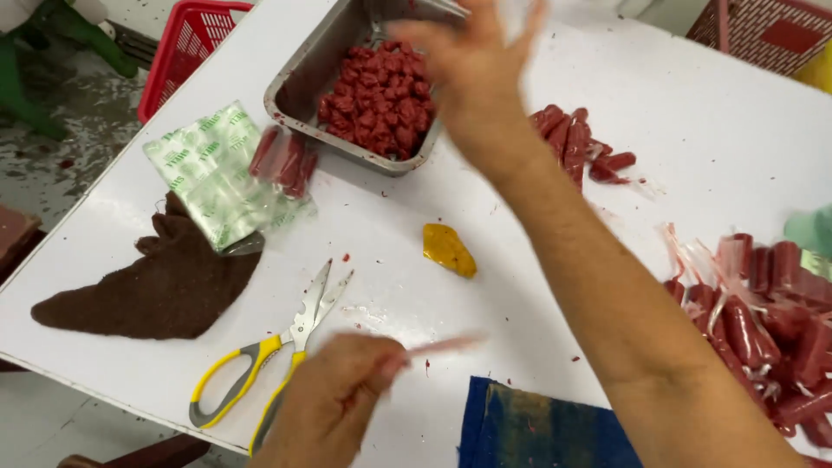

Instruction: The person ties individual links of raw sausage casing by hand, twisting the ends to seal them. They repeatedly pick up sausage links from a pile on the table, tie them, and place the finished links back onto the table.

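Sausage peeling at a white table point(693, 113)
Left hand point(334, 403) pinches a thin casing strip point(442, 347) beside scissors point(277, 347); right hand point(472, 56) hovers spread wide above the metal tray point(303, 78).

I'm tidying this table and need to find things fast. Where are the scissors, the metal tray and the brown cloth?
scissors point(305, 322): head view, on the pivot where the blades meet.
metal tray point(299, 69): head view, on its bare left wall.
brown cloth point(165, 290): head view, on its middle.

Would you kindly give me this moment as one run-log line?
left hand: pinching thin pink strip | right hand: open above metal tray of red pieces | scissors: on table
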